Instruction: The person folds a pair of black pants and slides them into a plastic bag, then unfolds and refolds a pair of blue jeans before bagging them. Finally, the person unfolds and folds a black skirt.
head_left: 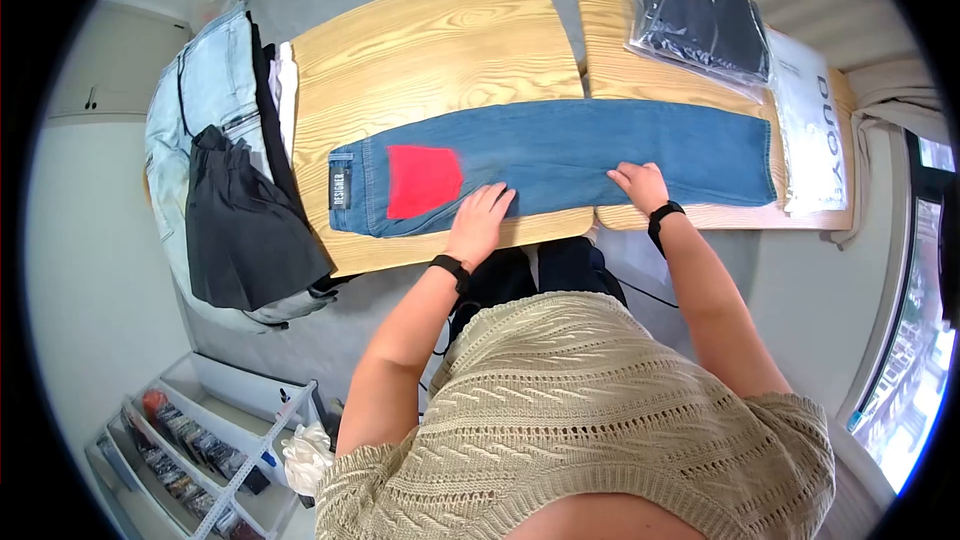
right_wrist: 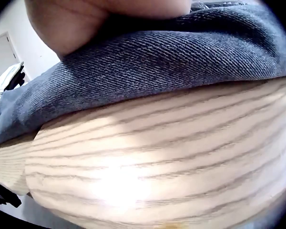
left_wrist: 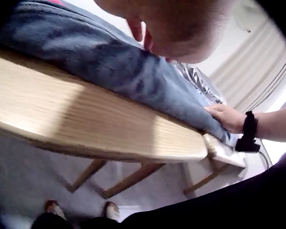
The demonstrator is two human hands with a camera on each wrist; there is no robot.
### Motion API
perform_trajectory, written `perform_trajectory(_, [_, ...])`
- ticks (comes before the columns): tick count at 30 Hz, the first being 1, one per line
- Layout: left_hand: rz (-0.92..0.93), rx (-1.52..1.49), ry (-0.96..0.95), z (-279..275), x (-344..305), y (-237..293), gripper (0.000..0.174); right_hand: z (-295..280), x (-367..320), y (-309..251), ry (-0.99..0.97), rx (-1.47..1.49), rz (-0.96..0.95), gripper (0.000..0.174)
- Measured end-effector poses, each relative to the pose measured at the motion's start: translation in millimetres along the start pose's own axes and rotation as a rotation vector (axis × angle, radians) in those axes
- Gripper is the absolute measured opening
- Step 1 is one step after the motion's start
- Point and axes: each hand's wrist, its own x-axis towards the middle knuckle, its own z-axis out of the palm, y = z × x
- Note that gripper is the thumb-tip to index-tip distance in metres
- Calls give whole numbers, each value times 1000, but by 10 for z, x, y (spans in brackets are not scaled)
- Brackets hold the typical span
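Observation:
A pair of blue jeans [head_left: 560,145] lies folded lengthwise, waistband to the left and leg hems to the right. It has a red back pocket [head_left: 422,181] and a black "DESIGNER" label [head_left: 340,189] at the waist. My left hand [head_left: 478,223] rests with extended fingers on the near edge of the denim, just right of the pocket. Farther along the leg, my right hand [head_left: 642,185] touches the near side of the jeans. In the right wrist view the denim [right_wrist: 157,62] runs beneath the hand, whose fingertips are hidden.
Two wooden tables [head_left: 430,50] stand side by side with a narrow gap. Light-blue denim [head_left: 215,70] and a dark pleated garment [head_left: 240,225] hang over the left end. A plastic-wrapped dark garment [head_left: 700,20] and a white printed bag [head_left: 808,130] lie at the right.

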Motion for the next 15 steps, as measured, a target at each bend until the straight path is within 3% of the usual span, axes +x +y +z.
perform_trajectory(7, [-167,175,-114,283,244,202,52,-17,-67,17,39,-68,-7,38])
perform_trajectory(10, [-193,182,-112,321,281,222,53,-280,-274,65,9,-29,209,37])
perform_trajectory(15, [-237,213,-103,409,289,238,53,-479,-913,1051,169,-112,279,30])
